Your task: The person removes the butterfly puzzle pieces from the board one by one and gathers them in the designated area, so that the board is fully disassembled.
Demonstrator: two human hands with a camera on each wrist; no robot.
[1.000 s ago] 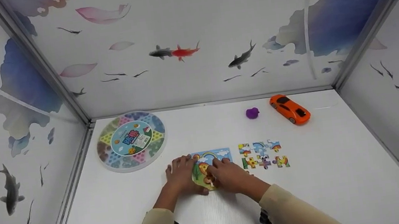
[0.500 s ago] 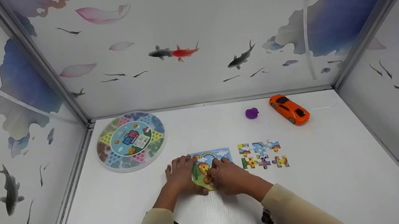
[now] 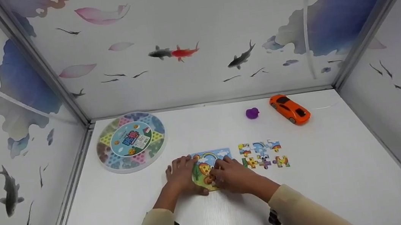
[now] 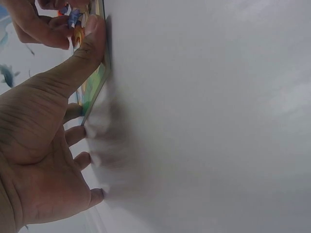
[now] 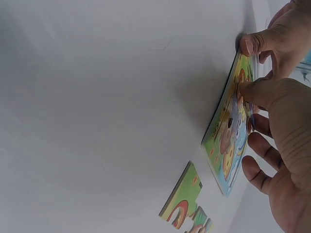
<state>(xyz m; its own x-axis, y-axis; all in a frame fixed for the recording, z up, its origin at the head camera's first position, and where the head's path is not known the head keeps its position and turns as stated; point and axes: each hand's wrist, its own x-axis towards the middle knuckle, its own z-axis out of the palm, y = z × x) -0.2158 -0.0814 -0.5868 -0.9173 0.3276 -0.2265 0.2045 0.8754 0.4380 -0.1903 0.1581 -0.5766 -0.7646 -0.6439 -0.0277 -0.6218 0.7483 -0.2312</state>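
A colourful puzzle board (image 3: 210,158) lies flat on the white table (image 3: 330,173). My left hand (image 3: 180,175) rests on its left side, fingers spread flat and thumb against the near edge. My right hand (image 3: 227,173) is curled over the board's middle and pinches a small puzzle piece (image 4: 75,22) against the picture. In the right wrist view the board (image 5: 226,141) is seen edge-on, my right hand (image 5: 286,145) over it with the thumb pressing down. The left wrist view shows my left hand (image 4: 39,145) and the board's edge (image 4: 95,92).
Several loose puzzle pieces (image 3: 263,155) lie in two rows just right of the board. A round multicoloured game box (image 3: 131,141) stands at the back left. A purple lump (image 3: 252,113) and an orange toy car (image 3: 290,109) sit at the back right. Patterned walls enclose three sides.
My right hand has shifted slightly left and back over the board's middle. The left hand and the board have stayed put.
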